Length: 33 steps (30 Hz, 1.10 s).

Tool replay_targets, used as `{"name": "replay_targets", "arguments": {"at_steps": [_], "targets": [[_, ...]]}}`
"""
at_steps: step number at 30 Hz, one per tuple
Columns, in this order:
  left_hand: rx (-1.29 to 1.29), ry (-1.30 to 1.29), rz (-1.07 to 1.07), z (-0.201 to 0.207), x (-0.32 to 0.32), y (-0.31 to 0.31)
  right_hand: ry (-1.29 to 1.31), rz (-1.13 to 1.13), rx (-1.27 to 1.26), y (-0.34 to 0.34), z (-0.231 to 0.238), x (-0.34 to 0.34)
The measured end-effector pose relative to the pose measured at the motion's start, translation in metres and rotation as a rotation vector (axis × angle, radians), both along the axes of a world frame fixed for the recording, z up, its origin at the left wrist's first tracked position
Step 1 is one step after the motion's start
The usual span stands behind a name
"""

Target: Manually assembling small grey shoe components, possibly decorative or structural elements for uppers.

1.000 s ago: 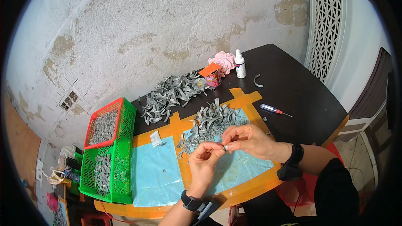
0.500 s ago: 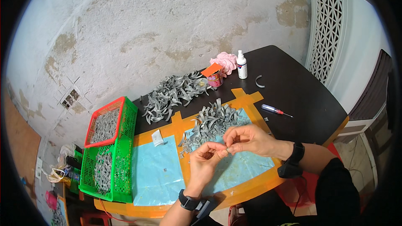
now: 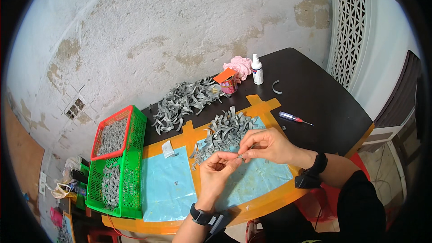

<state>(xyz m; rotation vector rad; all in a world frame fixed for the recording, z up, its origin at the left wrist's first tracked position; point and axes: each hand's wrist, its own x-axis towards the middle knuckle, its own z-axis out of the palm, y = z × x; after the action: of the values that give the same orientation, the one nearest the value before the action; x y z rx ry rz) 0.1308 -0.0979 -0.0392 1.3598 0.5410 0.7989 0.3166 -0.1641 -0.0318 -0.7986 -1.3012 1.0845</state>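
Note:
My left hand [image 3: 217,173] and my right hand [image 3: 269,146] meet over the blue sheet at the table's front. Each pinches with thumb and forefinger at a small grey piece [image 3: 242,158], mostly covered by the fingertips. Just beyond them lies a heap of curved grey strips [image 3: 227,130], with smaller grey bits [image 3: 202,156] spilling at its left side. A larger pile of similar grey strips [image 3: 182,103] rests farther back on the dark tabletop.
At left, a red basket [image 3: 130,126] sits on a green basket [image 3: 133,189]; both hold small grey pieces. A screwdriver [image 3: 292,117] lies at right. Behind are a white spray bottle [image 3: 257,71], a pink-red can [image 3: 229,86] and a pink cloth [image 3: 238,66]. Orange tape [image 3: 180,227] borders the sheets.
Both hands have shifted slightly left, fingertips still together. A grey piece now shows between them where it was barely visible before. The view has moved a little.

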Motion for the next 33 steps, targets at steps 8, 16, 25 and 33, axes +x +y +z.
{"name": "replay_targets", "arguments": {"at_steps": [8,16,25,33], "targets": [[-0.005,0.045,0.011,-0.002,0.001,0.002,-0.624,-0.231,0.309,-0.008,0.019,0.004],[-0.001,0.092,-0.068,-0.004,0.0,0.003,-0.696,-0.216,0.352,-0.008,0.019,0.004],[-0.002,0.156,-0.101,-0.005,0.001,0.003,-0.824,-0.163,0.317,-0.014,0.023,0.001],[0.017,0.199,-0.124,-0.005,0.0,0.003,-0.95,-0.246,0.424,-0.017,0.016,-0.005]]}}
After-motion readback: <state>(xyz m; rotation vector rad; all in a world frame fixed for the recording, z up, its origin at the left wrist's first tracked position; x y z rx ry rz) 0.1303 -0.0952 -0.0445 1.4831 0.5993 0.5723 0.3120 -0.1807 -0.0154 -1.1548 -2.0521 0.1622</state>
